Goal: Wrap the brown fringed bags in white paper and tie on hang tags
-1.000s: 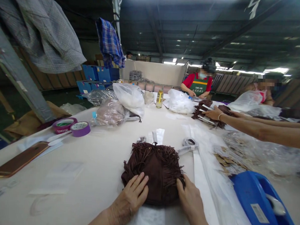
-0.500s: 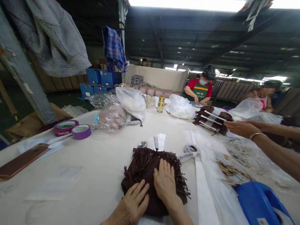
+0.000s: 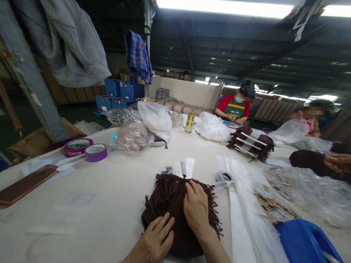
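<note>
A dark brown fringed suede piece (image 3: 167, 198) lies on the white table (image 3: 116, 183) right in front of me. My left hand (image 3: 156, 242) rests flat on its near left part, fingers stretched out. My right hand (image 3: 196, 207) lies palm down on its middle, fingertips reaching the far fringe beside a white paper tag (image 3: 188, 166). Neither hand holds anything.
A blue plastic bin (image 3: 309, 247) sits near right, white paper strips (image 3: 241, 222) beside it. A phone (image 3: 20, 187) and two tape rolls (image 3: 85, 149) lie left. Plastic bags (image 3: 155, 117), a bottle (image 3: 189, 122), stacked fringed pieces (image 3: 251, 143) and seated co-workers (image 3: 235, 105) are across; another person's hand (image 3: 341, 162) reaches in right.
My right hand moved from the piece's right edge onto its middle and slid toward the far fringe. The co-worker's arms at right pulled back from the stacked fringed pieces.
</note>
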`<action>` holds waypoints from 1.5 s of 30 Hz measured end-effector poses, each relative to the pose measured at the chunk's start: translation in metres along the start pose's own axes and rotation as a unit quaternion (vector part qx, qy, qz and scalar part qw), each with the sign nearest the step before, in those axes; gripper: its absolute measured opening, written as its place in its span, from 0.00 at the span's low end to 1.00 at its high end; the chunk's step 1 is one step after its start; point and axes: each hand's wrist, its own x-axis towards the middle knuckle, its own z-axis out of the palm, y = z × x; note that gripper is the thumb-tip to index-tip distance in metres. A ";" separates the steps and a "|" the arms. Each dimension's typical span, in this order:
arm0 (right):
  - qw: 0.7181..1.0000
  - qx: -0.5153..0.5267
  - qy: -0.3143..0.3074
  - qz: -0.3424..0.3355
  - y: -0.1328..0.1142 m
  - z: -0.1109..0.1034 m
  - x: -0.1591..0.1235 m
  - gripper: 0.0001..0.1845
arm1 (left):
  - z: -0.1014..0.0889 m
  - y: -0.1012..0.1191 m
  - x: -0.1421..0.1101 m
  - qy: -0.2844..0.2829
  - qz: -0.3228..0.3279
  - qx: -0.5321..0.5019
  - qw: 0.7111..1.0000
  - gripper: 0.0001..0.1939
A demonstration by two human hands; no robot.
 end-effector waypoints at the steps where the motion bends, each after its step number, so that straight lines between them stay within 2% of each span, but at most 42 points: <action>1: 1.000 -0.007 -0.007 -0.006 -0.005 0.005 0.005 0.20 | 0.000 -0.001 0.000 0.007 0.006 0.006 1.000 0.13; 3: 0.999 -0.024 -0.001 0.033 -0.004 0.012 0.014 0.19 | 0.002 -0.001 0.000 0.011 0.014 0.012 1.000 0.14; 5: 0.995 -0.040 0.018 0.088 0.009 0.013 0.018 0.19 | 0.004 -0.001 -0.001 0.000 0.010 0.007 1.000 0.15; 8: 0.981 -0.068 0.049 0.176 0.032 0.001 0.012 0.21 | 0.010 0.002 -0.003 0.029 -0.001 0.000 1.000 0.17; 10: 0.976 -0.067 0.082 0.192 0.034 -0.007 0.001 0.22 | 0.012 0.003 -0.004 0.041 -0.006 0.001 0.999 0.16; 11: 0.980 -0.052 0.098 0.165 0.031 -0.008 -0.007 0.23 | 0.012 0.003 -0.004 0.032 -0.008 0.000 0.999 0.15; 13: 0.994 -0.010 0.101 0.048 0.018 -0.004 -0.026 0.23 | 0.005 0.000 -0.002 -0.003 -0.010 -0.013 1.000 0.13; 15: 0.995 0.004 0.064 -0.072 0.002 0.008 -0.045 0.23 | -0.007 -0.005 0.005 -0.036 -0.020 -0.057 0.998 0.13; 17: 0.994 -0.021 0.018 -0.109 -0.009 0.022 -0.059 0.23 | -0.021 -0.010 0.016 -0.081 -0.060 -0.120 0.988 0.17; 19: 0.994 -0.043 -0.014 -0.100 -0.012 0.031 -0.067 0.23 | -0.028 -0.013 0.029 -0.144 -0.116 -0.159 0.970 0.23; 21: 0.993 -0.056 -0.045 -0.093 -0.011 0.033 -0.067 0.24 | -0.026 -0.013 0.043 -0.197 -0.158 -0.152 0.956 0.23; 25: 0.990 -0.078 -0.073 -0.090 -0.011 0.027 -0.064 0.25 | 0.001 -0.017 0.064 -0.249 -0.214 -0.120 0.937 0.21; 29: 0.993 -0.072 -0.049 -0.079 -0.015 0.023 -0.065 0.23 | 0.022 -0.031 0.078 -0.268 -0.310 -0.087 0.908 0.26; 32: 0.995 -0.060 -0.038 -0.069 -0.018 0.021 -0.065 0.23 | 0.027 -0.048 0.076 -0.283 -0.429 -0.060 0.856 0.31; 34: 0.996 -0.054 -0.041 -0.066 -0.018 0.019 -0.065 0.23 | 0.025 -0.061 0.067 -0.296 -0.485 -0.046 0.822 0.30; 38: 0.996 -0.051 -0.038 -0.060 -0.019 0.017 -0.065 0.23 | 0.001 -0.083 0.045 -0.290 -0.530 -0.008 0.796 0.21; 40: 0.996 -0.052 -0.027 -0.065 -0.019 0.018 -0.065 0.23 | -0.015 -0.081 0.038 -0.270 -0.537 0.020 0.799 0.20; 42: 0.996 -0.051 -0.013 -0.074 -0.018 0.021 -0.065 0.23 | -0.028 -0.065 0.033 -0.246 -0.494 0.023 0.834 0.20; 43: 0.995 -0.050 -0.006 -0.082 -0.016 0.023 -0.065 0.23 | -0.032 -0.054 0.031 -0.240 -0.456 0.011 0.857 0.20; 44: 0.995 -0.049 0.002 -0.088 -0.015 0.025 -0.066 0.23 | -0.033 -0.041 0.029 -0.228 -0.371 -0.030 0.900 0.21; 45: 0.994 -0.047 0.008 -0.096 -0.012 0.027 -0.066 0.24 | -0.032 -0.030 0.027 -0.228 -0.315 -0.064 0.919 0.22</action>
